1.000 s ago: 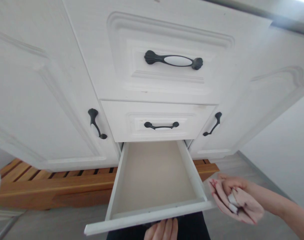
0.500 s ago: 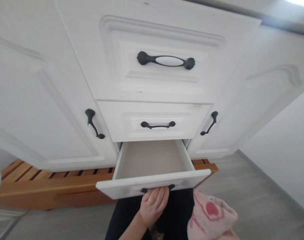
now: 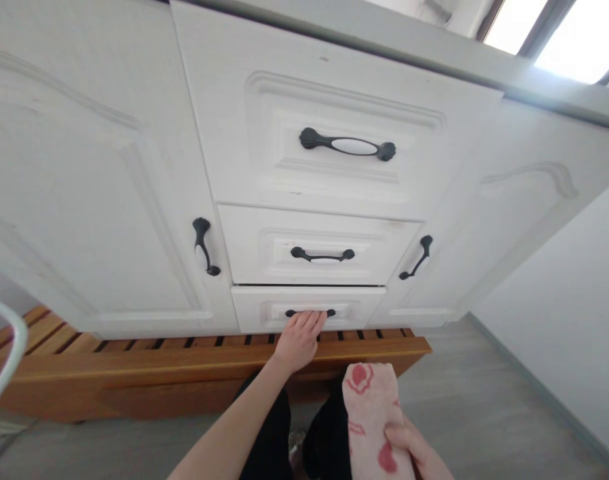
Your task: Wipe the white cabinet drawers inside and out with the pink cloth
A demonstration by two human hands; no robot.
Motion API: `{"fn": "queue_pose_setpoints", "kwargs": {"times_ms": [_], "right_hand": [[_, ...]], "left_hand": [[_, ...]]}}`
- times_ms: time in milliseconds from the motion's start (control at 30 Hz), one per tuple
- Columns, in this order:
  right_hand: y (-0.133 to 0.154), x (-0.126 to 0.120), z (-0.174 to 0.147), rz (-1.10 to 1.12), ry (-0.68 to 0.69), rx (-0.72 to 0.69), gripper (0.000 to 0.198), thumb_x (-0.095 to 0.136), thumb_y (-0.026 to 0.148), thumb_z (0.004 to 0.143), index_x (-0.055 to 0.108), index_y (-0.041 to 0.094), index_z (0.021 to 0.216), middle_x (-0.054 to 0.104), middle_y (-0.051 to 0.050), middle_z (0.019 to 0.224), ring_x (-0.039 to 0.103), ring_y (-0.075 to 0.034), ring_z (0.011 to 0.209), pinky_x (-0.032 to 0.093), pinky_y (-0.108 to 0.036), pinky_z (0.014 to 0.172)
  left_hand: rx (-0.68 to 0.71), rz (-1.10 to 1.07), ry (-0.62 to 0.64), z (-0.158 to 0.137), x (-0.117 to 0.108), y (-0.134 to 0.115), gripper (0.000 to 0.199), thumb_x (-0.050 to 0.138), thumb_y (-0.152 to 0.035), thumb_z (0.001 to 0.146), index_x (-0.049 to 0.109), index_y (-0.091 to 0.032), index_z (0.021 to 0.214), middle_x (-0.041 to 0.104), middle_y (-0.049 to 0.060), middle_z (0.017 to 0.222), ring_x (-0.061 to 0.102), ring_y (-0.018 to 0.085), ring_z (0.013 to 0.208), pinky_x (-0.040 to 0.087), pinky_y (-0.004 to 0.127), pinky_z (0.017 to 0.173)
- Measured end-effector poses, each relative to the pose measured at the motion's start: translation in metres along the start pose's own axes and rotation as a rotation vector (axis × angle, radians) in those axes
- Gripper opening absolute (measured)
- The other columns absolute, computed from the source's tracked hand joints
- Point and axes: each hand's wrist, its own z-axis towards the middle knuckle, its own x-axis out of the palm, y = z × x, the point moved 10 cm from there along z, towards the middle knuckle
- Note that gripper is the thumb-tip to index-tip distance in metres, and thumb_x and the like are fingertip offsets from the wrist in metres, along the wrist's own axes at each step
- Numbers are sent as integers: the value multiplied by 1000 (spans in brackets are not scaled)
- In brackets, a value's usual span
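Observation:
My left hand (image 3: 300, 339) has its fingers wrapped over the dark handle (image 3: 331, 313) of the bottom drawer (image 3: 251, 311). That drawer sits nearly flush in the white cabinet, with a thin dark gap along its top edge. Low on the right, my right hand (image 3: 409, 443) grips a pink cloth (image 3: 371, 413) with red patterns, which hangs over my leg. Above the bottom drawer are a closed middle drawer (image 3: 249, 250) and a larger closed top drawer (image 3: 224, 133), each with a dark handle bearing a white inlay.
A slatted wooden platform (image 3: 174, 363) runs under the cabinet front. Cabinet doors flank the drawers: a left door (image 3: 74, 220) and a right door (image 3: 514, 227). A white curved tube (image 3: 19, 343) stands at the far left. Grey floor (image 3: 464, 393) and a wall lie to the right.
The bottom drawer has gone from pulled out to almost fully closed, my left hand moving forward with it. The pink cloth in my right hand has shifted left and hangs straighter. The view has tilted up.

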Motion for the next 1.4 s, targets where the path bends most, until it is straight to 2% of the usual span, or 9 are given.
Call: {"fn": "queue_pose_setpoints", "kwargs": {"times_ms": [133, 233, 400, 567, 700, 900, 1233, 1333, 1400], "right_hand": [[38, 2, 19, -165, -131, -251, 56, 79, 40, 67, 68, 22, 119, 75, -8, 106, 70, -30, 100, 55, -42, 91], [94, 30, 25, -543, -245, -677, 57, 72, 41, 78, 61, 26, 132, 64, -9, 127, 59, -30, 119, 50, -43, 101], [106, 183, 30, -1233, 6, -1391, 43, 51, 25, 97, 58, 32, 139, 57, -11, 129, 54, -28, 117, 44, -47, 104], [48, 316, 72, -1668, 257, -1755, 31, 44, 28, 104, 64, 31, 128, 50, -1, 152, 47, -27, 124, 35, -50, 108], [32, 347, 110, -1829, 346, -1737, 34, 37, 35, 107, 68, 27, 119, 52, 2, 151, 48, -22, 121, 42, -39, 93], [71, 277, 116, -1834, 266, -1679, 25, 52, 37, 101, 70, 32, 118, 57, -3, 147, 48, -24, 126, 30, -46, 108], [207, 10, 117, -2037, -558, -1477, 39, 59, 24, 91, 70, 32, 128, 64, -16, 127, 54, -34, 119, 42, -52, 99], [206, -14, 117, -2009, -706, -1469, 38, 55, 29, 93, 70, 22, 128, 65, -21, 109, 58, -37, 108, 47, -54, 89], [187, 9, 119, -1983, -646, -1519, 38, 55, 28, 94, 69, 24, 129, 64, -21, 114, 56, -37, 113, 45, -54, 93]], "left_hand": [[-7, 1, 3, 10, -2, 6, 59, 54, -26, 90, 42, -19, 148, 63, 3, 138, 53, 20, 124, 33, 35, 110], [-45, 31, -70, -1, -8, -2, 58, 52, -24, 92, 41, -21, 149, 58, 4, 144, 49, 21, 132, 27, 36, 117], [-138, -50, -159, -84, 18, -39, 52, 55, -35, 92, 50, -27, 143, 66, 4, 133, 53, 22, 129, 34, 39, 118], [-430, -337, 682, -206, 139, -66, 68, 53, -21, 87, 36, -28, 153, 29, 11, 166, 34, 32, 149, 37, 53, 119], [-422, -462, 1071, -247, 166, -81, 47, 42, -13, 86, 66, -20, 126, 43, 11, 159, 45, 32, 143, 45, 51, 112], [-354, -537, 1062, -238, 162, -78, 49, 57, -26, 78, 63, -20, 126, 64, 11, 136, 58, 31, 128, 45, 47, 110], [-388, -610, 1033, -227, 157, -84, 43, 56, -22, 74, 69, -18, 114, 69, 14, 127, 63, 32, 122, 49, 48, 105], [-398, -610, 1042, -227, 160, -89, 41, 58, -21, 73, 71, -18, 112, 70, 15, 126, 64, 33, 120, 48, 50, 105], [-397, -601, 1060, -229, 163, -92, 41, 60, -22, 72, 72, -17, 111, 70, 16, 125, 64, 35, 120, 48, 51, 105]]}}
